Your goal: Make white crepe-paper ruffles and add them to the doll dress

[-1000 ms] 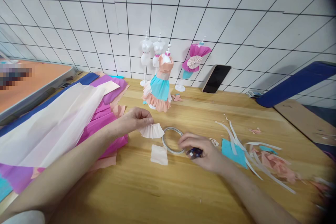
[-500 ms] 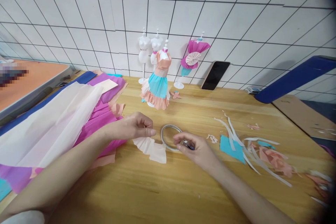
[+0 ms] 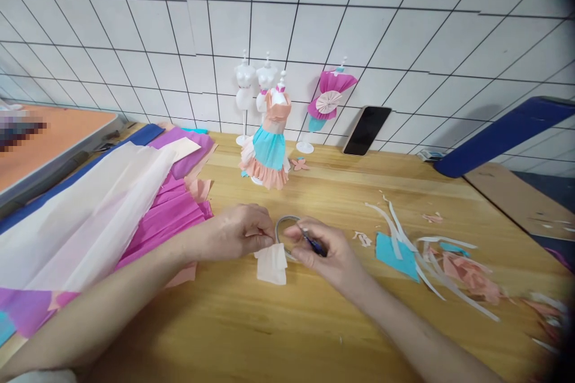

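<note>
My left hand [image 3: 249,230] is closed in a pinch at the upper edge of a cream crepe paper piece [image 3: 272,266], which lies partly folded on the wooden table. Facing it, my right hand [image 3: 318,245] is closed around small scissors with a dark blue handle [image 3: 317,246]; their blades are mostly hidden by the fingers. Between and behind the hands lies a thin tape ring [image 3: 279,226], its right side covered by my right fingers. Beyond stands a small dress form in a peach and turquoise paper dress [image 3: 269,146].
White dress forms [image 3: 245,87] and one in a magenta outfit [image 3: 330,93] stand by the tiled wall, near a leaning phone [image 3: 367,130]. Crepe paper sheets [image 3: 90,209] cover the left. At right lie paper strips [image 3: 462,293], a turquoise piece [image 3: 395,256] and peach scraps [image 3: 471,275].
My left hand has moved right and slightly down, and the cream paper's ruffled left part is now folded in under it. My right hand has turned, showing more of the blue handle.
</note>
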Available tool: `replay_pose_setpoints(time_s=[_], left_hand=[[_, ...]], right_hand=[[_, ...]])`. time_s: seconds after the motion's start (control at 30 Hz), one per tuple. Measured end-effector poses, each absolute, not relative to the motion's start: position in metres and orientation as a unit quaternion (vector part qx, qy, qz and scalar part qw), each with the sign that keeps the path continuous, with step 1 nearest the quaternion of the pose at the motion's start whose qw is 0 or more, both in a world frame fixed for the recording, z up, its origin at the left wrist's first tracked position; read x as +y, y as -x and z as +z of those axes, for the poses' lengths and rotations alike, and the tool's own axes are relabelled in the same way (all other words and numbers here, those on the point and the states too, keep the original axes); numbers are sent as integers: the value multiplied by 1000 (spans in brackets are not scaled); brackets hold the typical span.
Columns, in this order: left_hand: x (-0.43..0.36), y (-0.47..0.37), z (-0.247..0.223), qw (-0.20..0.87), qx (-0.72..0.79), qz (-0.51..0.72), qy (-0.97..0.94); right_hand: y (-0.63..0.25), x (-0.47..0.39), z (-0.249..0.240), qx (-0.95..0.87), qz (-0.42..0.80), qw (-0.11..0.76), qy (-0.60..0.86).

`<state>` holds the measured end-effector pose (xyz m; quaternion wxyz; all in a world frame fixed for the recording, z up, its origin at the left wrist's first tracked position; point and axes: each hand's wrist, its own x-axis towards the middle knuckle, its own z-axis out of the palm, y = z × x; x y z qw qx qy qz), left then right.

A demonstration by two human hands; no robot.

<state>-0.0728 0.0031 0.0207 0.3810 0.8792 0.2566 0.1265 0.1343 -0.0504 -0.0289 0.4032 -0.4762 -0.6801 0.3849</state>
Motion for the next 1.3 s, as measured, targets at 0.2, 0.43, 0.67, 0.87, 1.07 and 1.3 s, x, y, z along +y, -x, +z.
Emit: replay_pose_setpoints(time_s=[0.2,0.43,0.67,0.87,1.07,1.3], left_hand=[[-7,67,17,402,284,144,-858],[-8,62,10,515,329,152,-777],[-22,56,8,482,348,207,-777],[-9,68,9,438,384,234,-779],[8,75,8,385,403,170,-813],[13,77,6,357,391,126,-839]], right_hand=[[-127,-55,-26,-687,383,399,472],[-128,-65,-19,-715,335,420,447],[-125,-73,-24,-746,295,435,409],[-144,-82,5,-769,405,359,339],[-163,-73,8,-800,506,146,286],[-172,-52,-18,-841,394,80,363]])
